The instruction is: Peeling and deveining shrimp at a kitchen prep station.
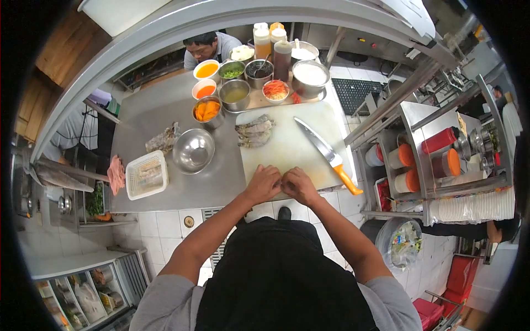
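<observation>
My left hand (pixel 263 184) and my right hand (pixel 297 185) meet over the front edge of a white cutting board (pixel 290 159). Their curled fingertips pinch a small greyish item, mostly hidden, that may be a shrimp. Several raw, grey-shelled shrimp (pixel 254 131) lie side by side at the board's far left. To the right, a chef's knife with a yellow handle (pixel 347 178) rests slantwise, its blade pointing away from me. A steel bowl (pixel 193 145) stands left of the board. Beside it are more shrimp (pixel 162 140) and a white plastic basket (pixel 162 190) with some inside.
Behind the board, a tray (pixel 256 106) carries squeeze bottles (pixel 283 62), a bowl of shredded vegetables (pixel 276 90) and steel pots (pixel 310 82). Sliced carrots fill a steel container (pixel 209 124). A person (pixel 225 43) leans in beyond the table; metal shelving (pixel 408 136) stands right.
</observation>
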Tool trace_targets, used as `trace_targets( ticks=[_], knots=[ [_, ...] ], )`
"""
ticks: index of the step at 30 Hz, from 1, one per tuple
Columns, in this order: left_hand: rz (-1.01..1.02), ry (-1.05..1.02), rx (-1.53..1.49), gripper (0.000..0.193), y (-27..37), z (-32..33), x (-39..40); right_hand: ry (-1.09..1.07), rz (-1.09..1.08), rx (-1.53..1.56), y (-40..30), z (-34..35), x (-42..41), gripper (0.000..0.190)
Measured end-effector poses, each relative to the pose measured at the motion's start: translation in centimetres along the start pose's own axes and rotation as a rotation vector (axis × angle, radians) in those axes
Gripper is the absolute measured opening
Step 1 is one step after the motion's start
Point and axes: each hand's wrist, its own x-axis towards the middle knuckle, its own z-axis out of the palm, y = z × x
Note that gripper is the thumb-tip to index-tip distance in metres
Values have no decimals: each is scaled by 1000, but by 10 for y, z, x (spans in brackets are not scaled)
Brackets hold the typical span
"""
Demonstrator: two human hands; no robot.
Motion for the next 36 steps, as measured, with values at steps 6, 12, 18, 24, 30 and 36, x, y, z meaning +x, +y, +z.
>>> trace_targets(
  ticks=[6, 12, 18, 24, 30, 36],
  knots=[
    [-73, 56, -20, 33, -3, -31, -24, 34, 70, 31, -5, -9, -4, 24],
    [-130, -30, -17, 38, -20, -46, -45, -30, 51, -73, -10, -22, -1, 24],
    [-43, 38, 12, 36, -23, -38, -48, -54, -5, -162, -9, -18, 5, 25],
    [-74, 163, -108, 37, -21, -73, -53, -84, 163, -157, -37, -23, 33, 21],
    [-159, 347, 1, 36, -62, -186, -149, -163, -42, -16, -108, 53, 142, 22],
    [-419, 358, 170, 31, -129, -298, -272, -245, -310, 43, -174, 198, 256, 19]
  ],
)
